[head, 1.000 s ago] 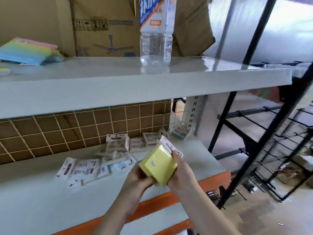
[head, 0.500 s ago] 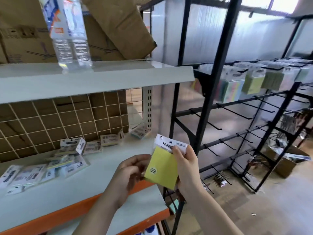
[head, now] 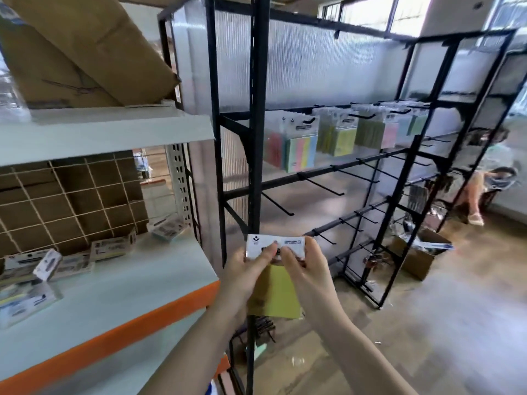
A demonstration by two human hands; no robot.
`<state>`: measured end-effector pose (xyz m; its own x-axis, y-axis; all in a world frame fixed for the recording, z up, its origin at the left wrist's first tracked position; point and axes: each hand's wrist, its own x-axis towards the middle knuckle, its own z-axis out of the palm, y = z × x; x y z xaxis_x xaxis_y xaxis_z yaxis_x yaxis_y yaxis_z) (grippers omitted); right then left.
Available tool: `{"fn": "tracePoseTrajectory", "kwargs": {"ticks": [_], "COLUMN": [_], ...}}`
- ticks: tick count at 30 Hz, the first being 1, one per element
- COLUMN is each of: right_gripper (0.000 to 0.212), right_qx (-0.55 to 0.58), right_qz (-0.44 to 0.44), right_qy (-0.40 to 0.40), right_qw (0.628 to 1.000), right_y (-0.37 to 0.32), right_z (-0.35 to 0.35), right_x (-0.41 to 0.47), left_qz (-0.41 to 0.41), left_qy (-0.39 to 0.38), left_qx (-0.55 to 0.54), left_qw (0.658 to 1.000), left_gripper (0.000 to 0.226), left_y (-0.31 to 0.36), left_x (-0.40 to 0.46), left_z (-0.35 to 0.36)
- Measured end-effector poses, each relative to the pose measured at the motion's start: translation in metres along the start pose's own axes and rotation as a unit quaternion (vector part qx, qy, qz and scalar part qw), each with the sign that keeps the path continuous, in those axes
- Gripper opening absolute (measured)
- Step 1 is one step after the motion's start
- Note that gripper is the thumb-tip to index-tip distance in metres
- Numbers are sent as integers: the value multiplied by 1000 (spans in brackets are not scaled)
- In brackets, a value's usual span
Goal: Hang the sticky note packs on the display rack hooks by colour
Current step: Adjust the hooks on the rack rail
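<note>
I hold a yellow sticky note pack (head: 275, 292) upright in front of me by its white header card. My left hand (head: 242, 277) and my right hand (head: 309, 272) each pinch that card from one side, thumbs on its front. Behind it stands the black display rack (head: 255, 109). On its top row of hooks hang multicolour packs (head: 299, 152), yellow packs (head: 343, 141) and pink and green packs (head: 399, 129). The lower hooks (head: 319, 185) are bare. More packs (head: 111, 248) lie loose on the grey shelf (head: 137, 283) at left.
A cardboard box (head: 85, 49) rests on the upper shelf at left. An open carton (head: 419, 252) sits on the floor behind the rack. A seated person (head: 490, 181) is at the far right. Concrete floor lies to the right of the rack.
The view has swung right from the shelf to the rack. The pack went from tilted to upright, and both hands now pinch its header card.
</note>
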<state>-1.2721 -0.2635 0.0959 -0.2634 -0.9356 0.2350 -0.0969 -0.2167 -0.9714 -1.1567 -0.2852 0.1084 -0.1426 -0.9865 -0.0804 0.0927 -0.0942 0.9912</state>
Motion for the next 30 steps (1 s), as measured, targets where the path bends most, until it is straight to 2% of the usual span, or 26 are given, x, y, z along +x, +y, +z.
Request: {"fn": "tracePoseTrajectory", "kwargs": {"ticks": [2,6,9,17,20,25,30], "right_gripper": [3,3,5,17,13,13,10], "right_qx": [-4,5,15,70,76,27,-15], "right_qz": [-7,-14,-18,-15,-42,-79,-124], "right_qy": [11,35,66,126,139,156,155], "right_qw": [1000,999,998,989,986,984,980], "right_y": [1,3,2,-16,-25,-24,-33], "right_z": [-11,-31,-44,-84,-102,-127,-148], "right_x": [4,18,32,92,123,177,228], "left_qz": [7,9,30,45,54,119,139], "left_qy": [6,8,-19,-53,-73,-87,-75], "left_qx": [-7,-23,-21,-35,-54,-27,-27], "left_qw": [1000,1000,999,997,994,989,987], "left_gripper": [15,11,6,10,11,12,10], "left_y": [-2,-1,7,36,51,68,80], "left_x": [4,17,31,91,116,160,208], "left_z": [15,39,57,119,145,180,207]}}
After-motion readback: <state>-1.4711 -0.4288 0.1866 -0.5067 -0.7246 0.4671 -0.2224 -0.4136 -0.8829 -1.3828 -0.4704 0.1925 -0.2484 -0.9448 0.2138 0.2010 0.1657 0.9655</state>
